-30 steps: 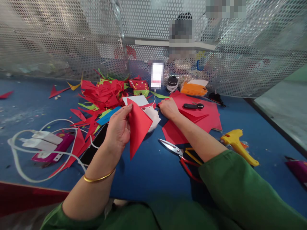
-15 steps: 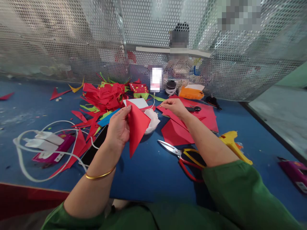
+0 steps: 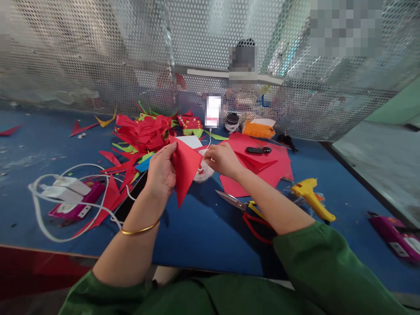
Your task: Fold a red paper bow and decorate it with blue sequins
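Note:
My left hand (image 3: 161, 170) grips a folded red paper (image 3: 186, 168) by its upper left edge, thumb on top, and holds it above the blue table. At the paper's right corner is my right hand (image 3: 221, 159), its fingers pinched together; what is between them is too small to make out. Under the right fingers sits a small white bundle (image 3: 204, 174) with red marks. Open-bladed or not, the scissors (image 3: 233, 201) with red and yellow handles lie below my right forearm, partly hidden by it.
Red paper sheets (image 3: 234, 186) and a black tool (image 3: 258, 150) lie at the right, near a yellow glue gun (image 3: 313, 199). Red scraps (image 3: 144, 133) are heaped at the left behind white cables (image 3: 37, 214). A lit phone (image 3: 213, 111) stands by the mesh screen (image 3: 131, 57).
My right hand has moved left from the red sheets to the held paper's corner, over the white bundle. The camera view has shifted slightly.

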Action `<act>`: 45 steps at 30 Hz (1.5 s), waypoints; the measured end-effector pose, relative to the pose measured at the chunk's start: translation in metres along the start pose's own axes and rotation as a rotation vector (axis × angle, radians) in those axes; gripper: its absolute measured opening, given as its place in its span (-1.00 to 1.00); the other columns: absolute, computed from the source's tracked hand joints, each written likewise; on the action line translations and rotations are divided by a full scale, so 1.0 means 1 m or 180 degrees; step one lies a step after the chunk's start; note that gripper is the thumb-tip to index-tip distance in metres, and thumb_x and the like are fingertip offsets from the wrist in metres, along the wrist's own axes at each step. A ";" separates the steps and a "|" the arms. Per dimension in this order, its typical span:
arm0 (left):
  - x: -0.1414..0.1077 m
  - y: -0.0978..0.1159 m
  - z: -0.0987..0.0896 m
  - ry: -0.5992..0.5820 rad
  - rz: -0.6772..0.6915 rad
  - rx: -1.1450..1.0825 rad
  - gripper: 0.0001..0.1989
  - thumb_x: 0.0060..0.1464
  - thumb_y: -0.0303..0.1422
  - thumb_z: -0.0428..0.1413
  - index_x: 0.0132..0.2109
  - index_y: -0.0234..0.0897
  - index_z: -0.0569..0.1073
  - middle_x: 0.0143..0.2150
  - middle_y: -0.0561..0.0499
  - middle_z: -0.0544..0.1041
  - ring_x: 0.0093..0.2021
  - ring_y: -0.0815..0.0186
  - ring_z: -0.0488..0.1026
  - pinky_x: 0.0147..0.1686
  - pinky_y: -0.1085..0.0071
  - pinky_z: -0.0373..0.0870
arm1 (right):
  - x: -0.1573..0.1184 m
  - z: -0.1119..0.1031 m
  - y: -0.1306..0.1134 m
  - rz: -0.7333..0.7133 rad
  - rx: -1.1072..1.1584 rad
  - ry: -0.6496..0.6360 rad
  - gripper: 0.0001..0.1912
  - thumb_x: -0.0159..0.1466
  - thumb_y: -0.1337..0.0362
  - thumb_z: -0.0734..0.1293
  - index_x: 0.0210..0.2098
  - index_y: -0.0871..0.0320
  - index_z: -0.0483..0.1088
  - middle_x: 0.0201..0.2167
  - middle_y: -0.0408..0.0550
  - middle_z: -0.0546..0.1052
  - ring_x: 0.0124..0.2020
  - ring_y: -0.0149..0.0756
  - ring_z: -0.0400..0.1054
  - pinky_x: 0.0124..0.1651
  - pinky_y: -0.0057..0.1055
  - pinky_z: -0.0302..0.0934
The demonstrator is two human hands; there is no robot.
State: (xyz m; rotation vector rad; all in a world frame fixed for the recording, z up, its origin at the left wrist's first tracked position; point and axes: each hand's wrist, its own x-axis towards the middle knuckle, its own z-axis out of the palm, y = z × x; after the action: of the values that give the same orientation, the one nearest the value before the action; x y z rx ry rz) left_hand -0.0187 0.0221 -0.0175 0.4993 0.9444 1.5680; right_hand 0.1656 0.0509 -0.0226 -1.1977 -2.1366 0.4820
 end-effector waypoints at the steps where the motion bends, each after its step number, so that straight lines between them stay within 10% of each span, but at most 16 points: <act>1: -0.001 0.000 0.001 0.0013 0.0039 -0.0025 -0.93 -0.01 -0.42 0.28 -0.33 -0.31 0.55 -0.44 0.01 0.59 -0.39 0.34 0.51 -0.29 0.45 0.42 | -0.001 -0.002 -0.002 -0.0003 -0.0012 0.0020 -0.85 0.11 0.47 0.32 -0.52 0.16 0.49 -0.42 -0.08 0.53 -0.33 -0.35 0.31 -0.04 -0.29 0.06; 11: -0.035 -0.012 0.019 -0.0315 0.0103 0.0070 -0.88 -0.13 -0.43 0.35 -0.39 -0.32 0.57 -0.50 0.07 0.58 -0.54 0.45 0.45 -0.51 0.57 0.33 | -0.042 -0.033 -0.032 0.0810 0.1771 0.0239 -0.42 0.33 -0.20 0.17 -0.30 0.19 0.49 -0.37 0.01 0.59 -0.35 -0.31 0.46 -0.24 -0.35 0.31; 17: -0.054 -0.021 0.027 -0.0697 -0.0022 0.0368 -0.72 -0.25 -0.28 0.44 -0.39 -0.30 0.55 -0.52 0.10 0.57 -0.56 0.45 0.43 -0.54 0.58 0.32 | -0.079 -0.033 -0.042 0.1191 0.1205 0.0487 -0.81 0.07 0.16 0.46 -0.40 0.13 0.49 -0.49 -0.16 0.55 -0.44 -0.37 0.37 -0.31 -0.39 0.23; 27: -0.073 -0.035 0.035 -0.1480 -0.0713 0.1205 -0.71 -0.15 -0.26 0.41 -0.28 -0.33 0.61 -0.35 -0.13 0.67 -0.45 0.28 0.57 -0.44 0.45 0.48 | -0.126 -0.032 -0.033 0.1117 0.0736 0.0944 -0.79 0.19 0.08 0.34 -0.37 0.10 0.43 -0.52 -0.19 0.46 -0.46 -0.35 0.31 -0.35 -0.42 0.21; 45: -0.062 -0.022 0.027 -0.0539 -0.0439 0.0408 -0.88 -0.04 -0.49 0.30 -0.27 -0.35 0.62 -0.40 -0.08 0.67 -0.48 0.29 0.59 -0.44 0.47 0.54 | -0.216 -0.052 -0.009 0.1370 -0.1367 -0.0739 -0.53 0.11 0.45 0.22 0.03 0.20 0.33 -0.07 0.11 0.49 -0.05 -0.10 0.39 -0.03 -0.28 0.22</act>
State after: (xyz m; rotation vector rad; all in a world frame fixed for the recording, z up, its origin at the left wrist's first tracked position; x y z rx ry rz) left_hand 0.0297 -0.0295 -0.0074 0.6336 0.9326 1.3253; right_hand 0.2789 -0.1382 -0.0543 -1.9485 -2.2454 0.3642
